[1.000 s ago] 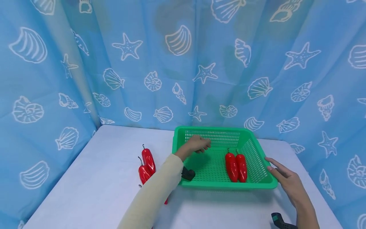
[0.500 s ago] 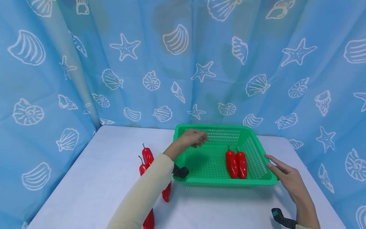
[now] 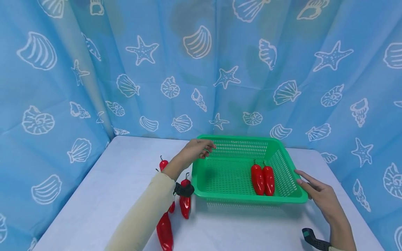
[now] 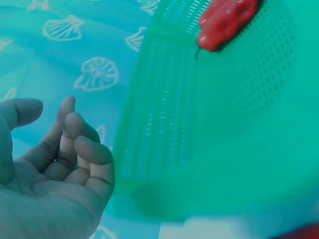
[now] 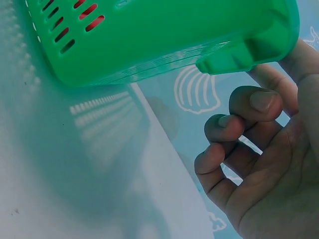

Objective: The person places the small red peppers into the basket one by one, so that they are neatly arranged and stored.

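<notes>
My left hand (image 3: 198, 150) hovers over the left rim of a green plastic basket (image 3: 248, 199). Its fingers are loosely bent with nothing between them, as the left wrist view shows too. Two red peppers (image 3: 258, 179) lie side by side in the basket's right half. At the basket's right rim, my right hand (image 3: 320, 191) touches the edge with its thumb and index fingertips. Its other fingers (image 5: 219, 127) are bent below the rim and hold nothing. Left of the basket several more red peppers (image 3: 185, 206) lie on the table, partly hidden by my left forearm.
The white-covered table (image 3: 125, 167) bears the basket and the loose peppers. A blue curtain (image 3: 169, 45) with white shells and starfish encloses the back and sides. Each wrist wears a black device, such as the one (image 3: 314, 240) near the table's front right.
My left hand has drawn back leftward from over the basket's inside to its left rim. The right hand stays at the right rim, and the two peppers inside lie as before.
</notes>
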Demonstrator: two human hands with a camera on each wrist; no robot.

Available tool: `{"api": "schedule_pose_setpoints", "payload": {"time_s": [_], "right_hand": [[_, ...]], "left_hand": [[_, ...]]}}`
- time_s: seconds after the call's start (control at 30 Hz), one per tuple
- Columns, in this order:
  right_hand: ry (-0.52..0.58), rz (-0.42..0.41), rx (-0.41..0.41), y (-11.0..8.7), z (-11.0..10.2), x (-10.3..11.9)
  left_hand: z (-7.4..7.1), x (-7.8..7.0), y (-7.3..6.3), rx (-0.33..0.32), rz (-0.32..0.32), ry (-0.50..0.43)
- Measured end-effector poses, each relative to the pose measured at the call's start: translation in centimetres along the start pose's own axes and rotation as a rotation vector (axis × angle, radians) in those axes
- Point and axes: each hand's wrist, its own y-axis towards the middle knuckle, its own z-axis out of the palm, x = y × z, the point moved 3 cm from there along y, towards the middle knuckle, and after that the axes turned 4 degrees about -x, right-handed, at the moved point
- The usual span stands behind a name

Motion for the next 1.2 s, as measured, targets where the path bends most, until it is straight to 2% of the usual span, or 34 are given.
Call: {"api": "schedule_pose_setpoints", "payload": {"time_s": [0.17,0.37,0.6,0.77,0.97,1.07,1.2], "right_hand": [[0.004,0.003,-0.002,-0.1,0.1,-0.3],[-0.015,0.033,0.022,-0.1,0.1,0.0],[-0.025,0.074,0.015,-0.1,0.3,0.2],[-0.017,0.104,0.025,-0.2,0.5,-0.1],[-0.039,0.069,0.011,-0.2,0.4,-0.6],[-0.036,0.05,0.005,-0.1,0.5,-0.5],[-0.021,0.064,0.009,0.1,0.5,-0.4]], "left_hand": [[-2.6,0.5,-1.3,-0.063,-0.015,-0.077],[-5.8,2.7,-2.8,-0.179,-0.082,-0.037],[-8.6,5.3,-4.6,-0.255,-0.118,-0.004],[-9.6,6.3,-6.0,-0.292,-0.153,0.04],[-10.0,7.2,-7.4,-0.324,-0.141,0.093],[-10.4,7.5,-8.3,-0.362,-0.141,0.111],[-10.6,7.8,-9.7,-0.41,-0.153,0.125]]}}
